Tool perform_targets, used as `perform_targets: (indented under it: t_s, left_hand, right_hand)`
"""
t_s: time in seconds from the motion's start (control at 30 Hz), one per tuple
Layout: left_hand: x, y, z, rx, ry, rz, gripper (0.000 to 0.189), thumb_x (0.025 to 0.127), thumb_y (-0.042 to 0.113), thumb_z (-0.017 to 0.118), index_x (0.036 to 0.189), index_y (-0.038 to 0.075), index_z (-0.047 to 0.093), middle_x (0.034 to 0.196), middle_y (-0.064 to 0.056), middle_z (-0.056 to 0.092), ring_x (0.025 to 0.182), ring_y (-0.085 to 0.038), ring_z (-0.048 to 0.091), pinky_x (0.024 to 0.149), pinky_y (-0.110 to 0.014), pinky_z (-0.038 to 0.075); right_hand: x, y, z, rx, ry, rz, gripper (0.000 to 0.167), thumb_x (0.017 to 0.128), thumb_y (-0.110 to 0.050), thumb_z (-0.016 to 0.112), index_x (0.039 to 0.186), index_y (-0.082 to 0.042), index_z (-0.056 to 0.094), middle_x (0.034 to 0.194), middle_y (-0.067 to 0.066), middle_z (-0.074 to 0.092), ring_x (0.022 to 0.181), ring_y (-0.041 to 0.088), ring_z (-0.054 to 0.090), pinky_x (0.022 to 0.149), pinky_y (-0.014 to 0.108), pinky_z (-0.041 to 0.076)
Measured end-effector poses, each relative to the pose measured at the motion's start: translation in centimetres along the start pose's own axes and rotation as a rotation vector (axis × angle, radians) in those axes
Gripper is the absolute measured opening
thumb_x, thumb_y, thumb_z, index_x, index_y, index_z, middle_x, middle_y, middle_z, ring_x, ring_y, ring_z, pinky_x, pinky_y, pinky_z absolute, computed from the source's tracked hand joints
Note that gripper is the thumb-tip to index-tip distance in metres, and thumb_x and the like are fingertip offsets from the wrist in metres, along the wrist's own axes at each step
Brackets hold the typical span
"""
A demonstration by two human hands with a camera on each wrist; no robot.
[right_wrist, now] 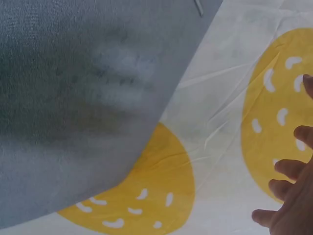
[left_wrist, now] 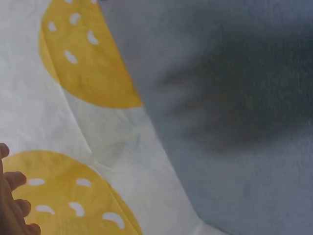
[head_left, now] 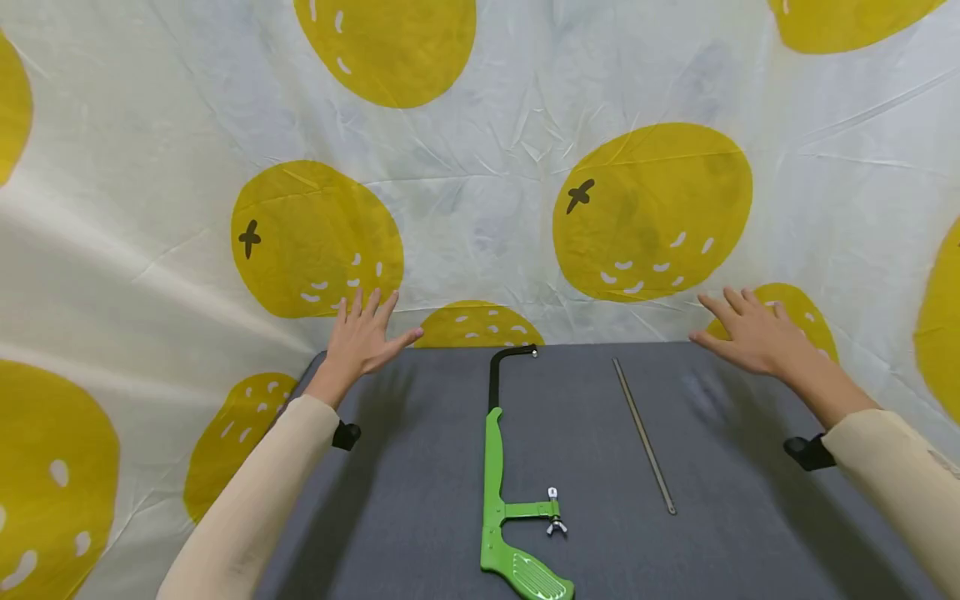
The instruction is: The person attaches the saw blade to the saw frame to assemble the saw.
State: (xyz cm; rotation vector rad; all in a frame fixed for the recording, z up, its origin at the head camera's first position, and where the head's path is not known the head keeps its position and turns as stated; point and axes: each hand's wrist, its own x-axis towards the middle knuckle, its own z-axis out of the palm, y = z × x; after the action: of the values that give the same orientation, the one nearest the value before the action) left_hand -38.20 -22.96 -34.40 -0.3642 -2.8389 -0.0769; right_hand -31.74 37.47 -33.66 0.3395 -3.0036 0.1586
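Note:
A hacksaw frame with a green handle (head_left: pixel 492 467) and a black curved front end lies on the grey table, with no blade fitted in it. To its right lies a thin, straight saw blade (head_left: pixel 643 435), slanting across the cloth. My left hand (head_left: pixel 362 337) is held up over the far left of the table, fingers spread, touching nothing. Over the far right side my right hand (head_left: pixel 757 333) hovers likewise, its fingers spread and holding nothing. In both wrist views only the fingertips show at the edge.
The grey table (head_left: pixel 420 500) ends at a far edge, where a white curtain (head_left: pixel 480 225) with yellow fruit prints hangs. A wing nut (head_left: pixel 557 527) sits on the frame's short side arm. Dark wrist straps show at both sleeves.

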Motion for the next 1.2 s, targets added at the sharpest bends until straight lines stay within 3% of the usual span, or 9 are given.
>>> perform_targets:
  t_s: [0.2, 0.3, 0.37, 0.5, 0.73, 0.87, 1.0, 1.07, 1.2]
  left_hand:
    - [-1.8, 0.7, -0.3, -0.002, 0.045, 0.006, 0.099, 0.093, 0.084, 0.039, 0.167, 0.021, 0.018, 0.172, -0.02, 0.017, 0.16, -0.048, 0.003, 0.125, -0.067, 0.0]
    - [-3.0, 1.3, -0.2, 0.002, 0.054, 0.01, 0.099, 0.093, 0.083, 0.04, 0.167, 0.021, 0.017, 0.172, -0.019, 0.018, 0.16, -0.048, 0.005, 0.125, -0.067, 0.002]
    - [-3.8, 1.9, -0.1, -0.014, 0.054, 0.016, 0.098, 0.094, 0.082, 0.043, 0.167, 0.022, 0.018, 0.173, -0.018, 0.018, 0.16, -0.048, 0.006, 0.126, -0.067, 0.004]
    - [-5.3, 3.2, 0.2, -0.058, 0.052, 0.037, 0.096, 0.094, 0.079, 0.047, 0.166, 0.022, 0.02, 0.173, -0.016, 0.018, 0.161, -0.044, 0.005, 0.126, -0.067, 0.006]
    - [-7.6, 5.4, 1.4, -0.099, 0.042, 0.061, 0.094, 0.094, 0.077, 0.049, 0.166, 0.023, 0.022, 0.173, -0.013, 0.02, 0.161, -0.04, 0.01, 0.126, -0.065, 0.014]
    - [-8.9, 6.9, 2.8, -0.145, 0.053, 0.084, 0.092, 0.093, 0.077, 0.052, 0.164, 0.022, 0.031, 0.169, -0.013, 0.031, 0.159, -0.039, 0.021, 0.124, -0.064, 0.022]
    - [-10.3, 8.6, 4.3, -0.187, 0.059, 0.115, 0.089, 0.092, 0.075, 0.055, 0.16, 0.02, 0.039, 0.163, -0.014, 0.041, 0.155, -0.039, 0.033, 0.12, -0.066, 0.028]
    - [-10.9, 9.5, 4.8, -0.208, 0.055, 0.128, 0.087, 0.092, 0.074, 0.056, 0.158, 0.02, 0.042, 0.161, -0.013, 0.045, 0.153, -0.04, 0.036, 0.119, -0.067, 0.029]
    - [-11.7, 11.3, 5.4, -0.253, 0.02, 0.149, 0.083, 0.092, 0.074, 0.056, 0.156, 0.021, 0.046, 0.156, -0.01, 0.05, 0.148, -0.035, 0.043, 0.116, -0.064, 0.035]
  right_hand:
    - [-2.0, -1.5, 1.0, -0.021, 0.008, -0.019, 0.083, 0.104, -0.056, 0.051, 0.163, -0.003, 0.024, 0.161, 0.043, 0.018, 0.146, 0.064, 0.02, 0.109, 0.083, 0.014]
    - [-3.3, -2.3, 1.4, -0.024, 0.018, -0.038, 0.081, 0.104, -0.052, 0.056, 0.16, 0.0, 0.029, 0.159, 0.043, 0.022, 0.141, 0.064, 0.03, 0.107, 0.079, 0.028]
    - [-4.1, -2.7, 1.6, -0.026, 0.023, -0.042, 0.08, 0.103, -0.051, 0.057, 0.158, 0.001, 0.033, 0.157, 0.042, 0.026, 0.135, 0.064, 0.038, 0.1, 0.075, 0.039]
    - [-5.6, -3.6, 2.3, 0.018, 0.006, -0.031, 0.077, 0.103, -0.048, 0.06, 0.156, 0.003, 0.036, 0.153, 0.041, 0.034, 0.126, 0.062, 0.049, 0.087, 0.07, 0.049]
    - [-7.7, -6.2, 4.6, 0.244, 0.006, -0.067, 0.066, 0.099, -0.033, 0.069, 0.145, 0.008, 0.047, 0.127, 0.033, 0.062, 0.104, 0.044, 0.068, 0.076, 0.052, 0.057]
    - [-8.4, -7.8, 5.7, 0.435, -0.085, -0.031, 0.061, 0.1, -0.031, 0.069, 0.141, 0.01, 0.049, 0.107, 0.019, 0.072, 0.089, 0.029, 0.071, 0.067, 0.04, 0.057]
    - [-8.7, -9.1, 6.9, 0.6, -0.192, 0.04, 0.061, 0.1, -0.03, 0.069, 0.141, 0.009, 0.048, 0.1, 0.012, 0.072, 0.08, 0.022, 0.07, 0.063, 0.035, 0.057]
    - [-8.6, -9.5, 7.5, 0.648, -0.216, 0.052, 0.061, 0.099, -0.027, 0.07, 0.141, 0.011, 0.048, 0.098, 0.013, 0.072, 0.077, 0.022, 0.069, 0.062, 0.035, 0.058]
    - [-8.1, -9.9, 8.4, 0.639, -0.223, 0.074, 0.061, 0.096, -0.024, 0.075, 0.138, 0.012, 0.05, 0.094, 0.011, 0.072, 0.069, 0.02, 0.069, 0.061, 0.035, 0.057]
